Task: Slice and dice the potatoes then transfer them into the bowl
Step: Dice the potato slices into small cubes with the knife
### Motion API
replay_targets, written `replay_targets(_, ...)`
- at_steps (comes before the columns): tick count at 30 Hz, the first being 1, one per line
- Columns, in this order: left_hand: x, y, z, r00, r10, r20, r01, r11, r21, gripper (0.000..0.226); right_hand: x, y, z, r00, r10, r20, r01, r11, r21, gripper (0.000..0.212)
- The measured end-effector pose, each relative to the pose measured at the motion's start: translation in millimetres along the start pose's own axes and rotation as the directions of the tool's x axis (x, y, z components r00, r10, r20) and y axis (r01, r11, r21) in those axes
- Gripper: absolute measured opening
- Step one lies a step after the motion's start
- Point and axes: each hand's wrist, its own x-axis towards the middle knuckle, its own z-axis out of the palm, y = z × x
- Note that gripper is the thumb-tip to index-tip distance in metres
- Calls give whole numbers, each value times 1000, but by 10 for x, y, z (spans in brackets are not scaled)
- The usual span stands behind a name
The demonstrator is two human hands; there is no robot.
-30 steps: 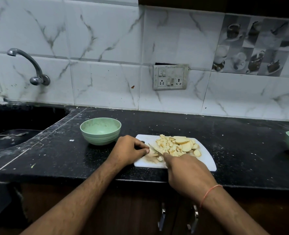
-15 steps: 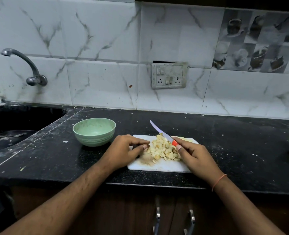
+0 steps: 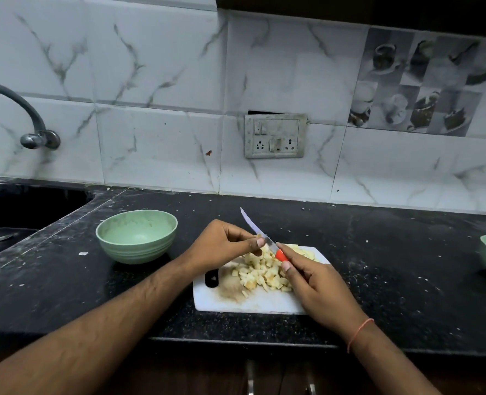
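- While the right hand [image 3: 319, 292] grips the knife [image 3: 260, 235], the left hand [image 3: 222, 246] pinches its blade.
- Potato bits [image 3: 264, 273] lie on the board [image 3: 253, 303].
- A green bowl [image 3: 137, 236] sits left, near it.

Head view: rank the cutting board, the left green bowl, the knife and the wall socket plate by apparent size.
1. cutting board, partly hidden by hands
2. green bowl
3. socket plate and knife: unsure, since the plate is farther away and the knife handle is hidden
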Motion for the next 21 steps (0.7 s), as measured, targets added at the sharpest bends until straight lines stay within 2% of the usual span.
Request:
replay_targets(3, 24, -87, 30, 999, -43, -25, 40, 994, -106, 19, 19, 55, 31, 1000, 2, 27, 1, 994, -108, 42)
replay_targets(6, 43, -157, 44, 999, -42, -22, 39, 991, -129, 18, 38, 71, 35, 999, -4, 38, 10, 990, -142, 41)
replay_targets(11, 64, -209, 40, 999, 0, -41, -1, 999, -35, 20, 25, 77, 43, 999, 5, 53, 2, 992, -125, 40)
replay_targets(18, 18, -161, 25, 1000, 4, -19, -3, 999, 51, 21, 12, -4, -5, 998, 33, 50, -33, 999, -1, 40)
replay_targets(21, 21, -148, 12, 1000, 20, -15, -20, 1000, 4, 21, 12, -1, -4, 999, 25, 46, -25, 1000, -3, 41)
